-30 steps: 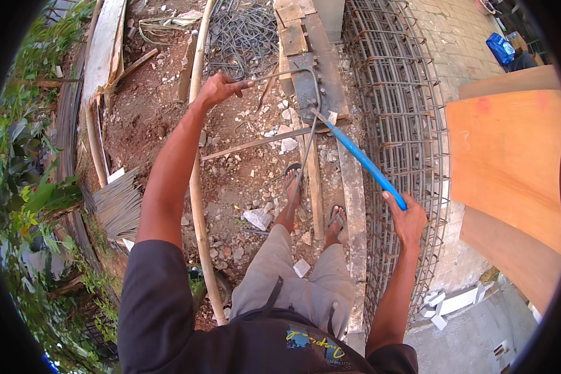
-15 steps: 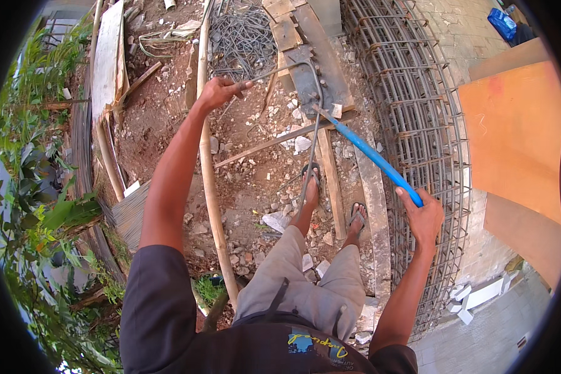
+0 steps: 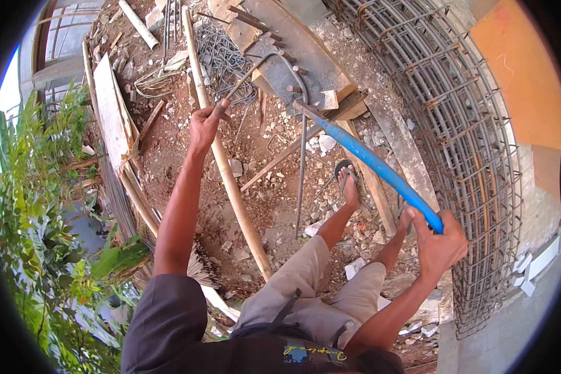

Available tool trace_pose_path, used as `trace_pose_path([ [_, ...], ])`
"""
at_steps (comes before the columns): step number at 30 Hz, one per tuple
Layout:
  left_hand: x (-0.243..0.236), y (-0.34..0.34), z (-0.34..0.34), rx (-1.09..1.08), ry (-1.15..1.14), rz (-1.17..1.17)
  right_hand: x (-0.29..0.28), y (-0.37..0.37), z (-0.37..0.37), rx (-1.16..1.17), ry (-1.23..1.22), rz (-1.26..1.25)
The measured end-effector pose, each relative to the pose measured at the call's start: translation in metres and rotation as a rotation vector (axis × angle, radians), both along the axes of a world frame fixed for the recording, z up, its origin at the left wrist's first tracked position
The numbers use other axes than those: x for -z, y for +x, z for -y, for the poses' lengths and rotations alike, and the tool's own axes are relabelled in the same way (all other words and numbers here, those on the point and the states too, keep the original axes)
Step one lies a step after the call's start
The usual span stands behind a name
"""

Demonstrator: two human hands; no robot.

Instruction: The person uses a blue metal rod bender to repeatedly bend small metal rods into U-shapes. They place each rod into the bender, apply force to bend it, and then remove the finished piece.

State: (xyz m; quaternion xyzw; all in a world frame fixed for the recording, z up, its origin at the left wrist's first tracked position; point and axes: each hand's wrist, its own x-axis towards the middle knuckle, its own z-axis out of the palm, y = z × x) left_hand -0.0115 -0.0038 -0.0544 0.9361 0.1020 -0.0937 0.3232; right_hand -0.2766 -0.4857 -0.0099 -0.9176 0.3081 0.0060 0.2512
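My left hand (image 3: 207,128) is closed around one end of a thin steel reinforcing bar (image 3: 303,168). The bar rises to a bend, passes among short upright pegs on a metal bending plate (image 3: 279,80), then runs down toward my feet. My right hand (image 3: 441,242) grips the lower end of a blue-handled bending lever (image 3: 374,159). The lever's bare metal head (image 3: 305,110) meets the bar beside the pegs. A board (image 3: 315,37) lies under the plate.
To the right lies a long rebar cage (image 3: 461,118). A bamboo pole (image 3: 230,177) crosses the rubble at left, near a pile of bent steel pieces (image 3: 221,59). A wooden plank (image 3: 375,181) lies by my sandalled foot (image 3: 348,181). Plants (image 3: 50,249) grow at far left.
The whole view has shifted and tilted. My right hand and the lever's lower end sit further right and lower in the picture. Both hands keep their hold.
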Motion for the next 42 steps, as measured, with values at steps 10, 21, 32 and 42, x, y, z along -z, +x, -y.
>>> trace_pose_path([
  [10,-0.011,-0.027,0.039,-0.016,0.043,0.116,-0.032,-0.011,-0.030,0.082,0.142,-0.212],
  [21,-0.059,-0.045,0.150,0.456,0.504,0.061,-0.020,0.000,0.030,-0.319,0.660,-0.480],
  [32,-0.048,-0.047,0.163,0.382,0.590,0.105,0.024,0.006,0.052,-0.300,1.410,-0.817],
  [42,-0.031,-0.049,0.158,0.346,0.563,0.258,0.035,-0.037,0.008,-0.278,1.425,-0.737],
])
